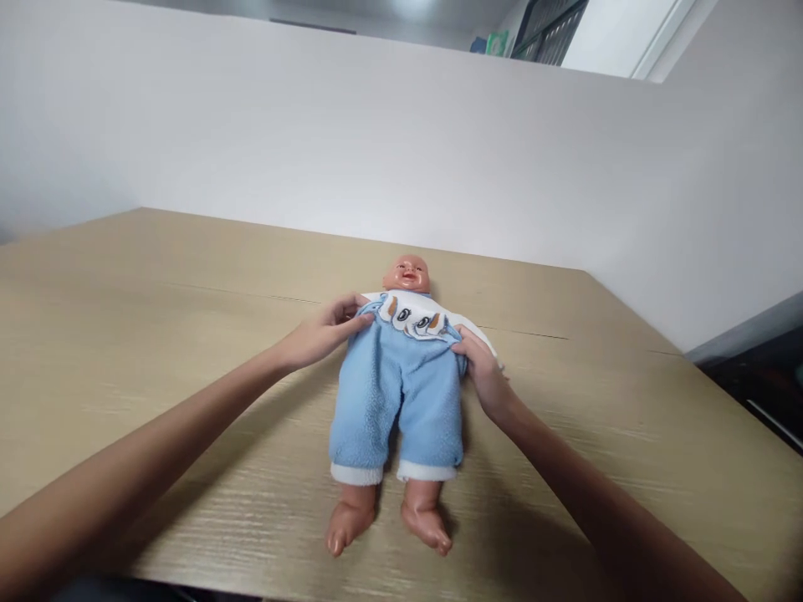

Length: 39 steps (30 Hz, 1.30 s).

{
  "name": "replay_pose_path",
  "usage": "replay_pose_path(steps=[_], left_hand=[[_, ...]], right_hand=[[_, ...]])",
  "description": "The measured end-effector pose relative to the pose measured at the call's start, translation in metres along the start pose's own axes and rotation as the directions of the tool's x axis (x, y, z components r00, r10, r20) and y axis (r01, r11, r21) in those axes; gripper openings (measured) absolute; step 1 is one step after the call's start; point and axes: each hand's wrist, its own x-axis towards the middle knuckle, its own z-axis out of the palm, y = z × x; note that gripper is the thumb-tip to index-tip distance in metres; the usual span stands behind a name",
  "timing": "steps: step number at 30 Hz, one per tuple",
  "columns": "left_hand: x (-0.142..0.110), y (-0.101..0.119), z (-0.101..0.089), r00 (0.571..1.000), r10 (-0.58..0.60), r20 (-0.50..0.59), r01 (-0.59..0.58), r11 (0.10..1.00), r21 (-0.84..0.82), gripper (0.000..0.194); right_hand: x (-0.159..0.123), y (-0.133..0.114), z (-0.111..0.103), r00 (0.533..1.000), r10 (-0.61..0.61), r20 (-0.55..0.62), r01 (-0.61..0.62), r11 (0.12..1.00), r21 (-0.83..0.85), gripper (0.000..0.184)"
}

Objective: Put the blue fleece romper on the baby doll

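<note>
A baby doll lies on its back, head away from me and bare feet toward me. It wears light blue fleece pants with white cuffs, and a white top shows above them. A white animal face with brown ears decorates the front near the waist. My left hand pinches the upper left edge of the blue pants between thumb and fingers. At the opposite upper edge, my right hand grips the same garment, its fingertips partly hidden by the cloth.
The doll rests on a wide wooden table with thin seams across it. A white partition wall rises behind the table's far edge. Dark objects stand beyond the right edge.
</note>
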Motion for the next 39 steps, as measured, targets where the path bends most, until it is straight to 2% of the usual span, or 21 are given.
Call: replay_pose_path(steps=[3,5,9,11,13,15,17,20,24,27,29,31,33,36,37,39], left_hand=[[0.012,-0.003,0.001,0.999,-0.021,-0.029,0.019,0.999,-0.048,0.045],[0.018,-0.009,-0.002,0.996,-0.062,-0.058,0.058,0.995,-0.075,0.05],[0.019,-0.026,-0.01,0.986,-0.157,-0.059,0.15,0.983,-0.107,0.056],[0.015,-0.036,-0.015,0.987,-0.154,-0.039,0.152,0.988,-0.035,0.053],[0.01,-0.046,-0.019,0.995,-0.093,-0.019,0.095,0.991,0.097,0.05],[0.005,-0.054,-0.022,0.999,-0.041,0.002,0.04,0.978,0.203,0.052],[0.001,-0.061,-0.024,0.999,-0.044,0.005,0.042,0.976,0.216,0.054],[-0.002,-0.068,-0.023,0.993,-0.118,0.017,0.116,0.99,0.074,0.053],[-0.002,-0.072,-0.016,0.977,-0.214,0.018,0.214,0.965,-0.148,0.054],[-0.002,-0.068,-0.017,0.977,-0.213,0.023,0.214,0.964,-0.159,0.05],[-0.003,-0.061,-0.023,0.981,-0.185,0.056,0.19,0.975,-0.115,0.044],[-0.005,-0.052,-0.034,0.977,-0.156,0.146,0.159,0.987,-0.008,0.036],[-0.007,-0.045,-0.044,0.955,-0.148,0.256,0.118,0.985,0.13,0.03],[-0.009,-0.042,-0.051,0.941,-0.143,0.307,0.079,0.974,0.21,0.026],[-0.009,-0.045,-0.051,0.947,-0.139,0.289,0.081,0.976,0.204,0.026],[-0.011,-0.053,-0.046,0.967,-0.138,0.216,0.095,0.976,0.197,0.029]], right_hand=[[0.005,-0.005,0.011,0.994,-0.106,-0.012,0.103,0.983,-0.151,0.006],[0.009,-0.003,0.013,0.99,-0.138,-0.005,0.135,0.975,-0.178,0.006],[0.02,0.014,0.002,0.997,-0.065,-0.048,0.055,0.981,-0.188,0.011],[0.022,0.026,-0.006,0.998,-0.022,-0.062,0.01,0.982,-0.189,0.017],[0.02,0.036,-0.012,0.999,0.003,-0.049,-0.012,0.983,-0.181,0.019],[0.014,0.042,-0.013,0.999,0.05,-0.015,-0.051,0.993,-0.106,0.019],[0.007,0.044,-0.012,0.992,0.121,0.044,-0.124,0.99,0.063,0.021],[0.0,0.042,-0.008,0.975,0.181,0.128,-0.212,0.933,0.29,0.027],[0.001,0.042,-0.009,0.973,0.176,0.15,-0.22,0.9,0.376,0.039],[0.004,0.044,-0.022,0.961,0.18,0.212,-0.241,0.921,0.307,0.041],[0.004,0.043,-0.038,0.947,0.181,0.264,-0.227,0.961,0.155,0.037],[0.004,0.04,-0.054,0.928,0.173,0.329,-0.174,0.984,-0.028,0.035],[0.002,0.037,-0.065,0.909,0.142,0.391,-0.092,0.985,-0.143,0.039],[-0.001,0.035,-0.065,0.914,0.054,0.401,0.005,0.989,-0.145,0.042],[-0.002,0.035,-0.061,0.923,0.048,0.382,-0.002,0.993,-0.12,0.04],[-0.004,0.035,-0.047,0.938,0.096,0.332,-0.103,0.995,0.004,0.034]])
